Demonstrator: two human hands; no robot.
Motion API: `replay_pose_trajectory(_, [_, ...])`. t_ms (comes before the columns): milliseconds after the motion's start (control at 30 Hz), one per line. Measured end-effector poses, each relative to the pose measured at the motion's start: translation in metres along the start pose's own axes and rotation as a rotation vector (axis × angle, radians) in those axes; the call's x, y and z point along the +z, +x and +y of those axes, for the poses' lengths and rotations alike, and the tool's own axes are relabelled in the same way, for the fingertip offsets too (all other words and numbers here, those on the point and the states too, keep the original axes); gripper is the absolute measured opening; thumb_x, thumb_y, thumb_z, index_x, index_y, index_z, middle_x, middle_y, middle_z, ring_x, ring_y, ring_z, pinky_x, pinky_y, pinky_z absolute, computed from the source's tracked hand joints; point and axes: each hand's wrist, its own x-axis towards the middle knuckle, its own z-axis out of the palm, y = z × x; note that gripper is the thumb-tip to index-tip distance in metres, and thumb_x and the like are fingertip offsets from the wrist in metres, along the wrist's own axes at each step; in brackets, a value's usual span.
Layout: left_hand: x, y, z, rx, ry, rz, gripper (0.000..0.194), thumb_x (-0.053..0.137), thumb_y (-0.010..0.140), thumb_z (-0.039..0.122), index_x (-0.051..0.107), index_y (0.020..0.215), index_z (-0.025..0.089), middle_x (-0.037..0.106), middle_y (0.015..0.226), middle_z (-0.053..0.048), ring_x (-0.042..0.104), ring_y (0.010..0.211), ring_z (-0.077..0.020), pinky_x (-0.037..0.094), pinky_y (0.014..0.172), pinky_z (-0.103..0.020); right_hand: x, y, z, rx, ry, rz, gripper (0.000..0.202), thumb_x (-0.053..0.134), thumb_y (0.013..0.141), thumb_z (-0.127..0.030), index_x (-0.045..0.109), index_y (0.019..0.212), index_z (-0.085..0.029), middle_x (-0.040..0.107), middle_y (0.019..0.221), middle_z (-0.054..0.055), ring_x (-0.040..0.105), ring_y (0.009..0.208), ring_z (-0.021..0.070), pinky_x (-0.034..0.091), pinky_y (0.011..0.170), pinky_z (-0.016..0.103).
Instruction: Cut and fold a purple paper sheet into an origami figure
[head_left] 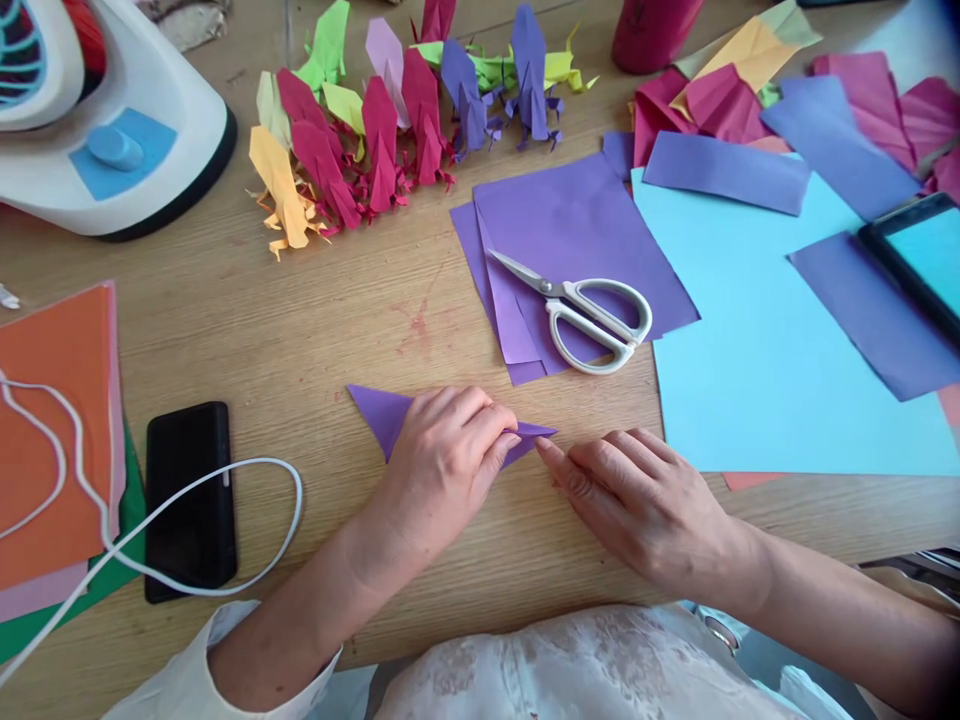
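Observation:
A piece of purple origami paper (377, 410), folded to a shape with pointed ends, lies on the wooden table in front of me. My left hand (455, 455) is closed over its middle, thumb and fingers pinching it and hiding much of the folds. At the paper's right-hand point is my right hand (637, 500), its fingers curled together and a fingertip touching the tip. White-handled scissors (598, 315) lie just beyond, partly open, on a small stack of purple sheets (570, 215).
Several folded paper figures (382, 150) stand at the back, near a white fan base (142, 150). Left are a black phone (187, 500), a white cable (296, 500) and orange paper (52, 430). Light-blue paper (750, 380), purple scraps and a dark-edged device (922, 260) lie right.

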Motion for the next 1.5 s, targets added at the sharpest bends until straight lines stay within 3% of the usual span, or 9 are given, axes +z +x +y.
replay_pose_trajectory(633, [0.001, 0.011, 0.004, -0.056, 0.053, -0.008, 0.021, 0.052, 0.099, 0.027, 0.057, 0.080, 0.020, 0.065, 0.082, -0.001, 0.057, 0.081, -0.0176, 0.039, 0.076, -0.034, 0.006, -0.003, 0.000, 0.037, 0.018, -0.033, 0.044, 0.050, 0.093, -0.012, 0.053, 0.135, -0.002, 0.054, 0.081, 0.008, 0.044, 0.070, 0.0209, 0.038, 0.060, 0.036])
replay_pose_trajectory(933, [0.002, 0.013, 0.005, -0.060, 0.082, -0.017, 0.022, 0.054, 0.098, 0.028, 0.056, 0.078, 0.020, 0.067, 0.083, -0.002, 0.058, 0.081, -0.0182, 0.039, 0.076, -0.035, 0.006, 0.000, -0.001, 0.075, 0.032, -0.011, 0.043, 0.049, 0.095, -0.013, 0.054, 0.137, -0.007, 0.054, 0.079, 0.006, 0.046, 0.068, 0.0196, 0.036, 0.057, 0.035])
replay_pose_trajectory(1500, [0.001, 0.012, 0.005, -0.052, 0.083, -0.024, 0.021, 0.054, 0.098, 0.028, 0.058, 0.079, 0.020, 0.066, 0.083, -0.002, 0.058, 0.081, -0.0187, 0.038, 0.078, -0.035, 0.005, 0.001, 0.001, 0.050, 0.011, 0.019, 0.031, 0.057, 0.093, -0.010, 0.061, 0.121, 0.001, 0.054, 0.075, 0.006, 0.044, 0.067, 0.0186, 0.039, 0.058, 0.034])
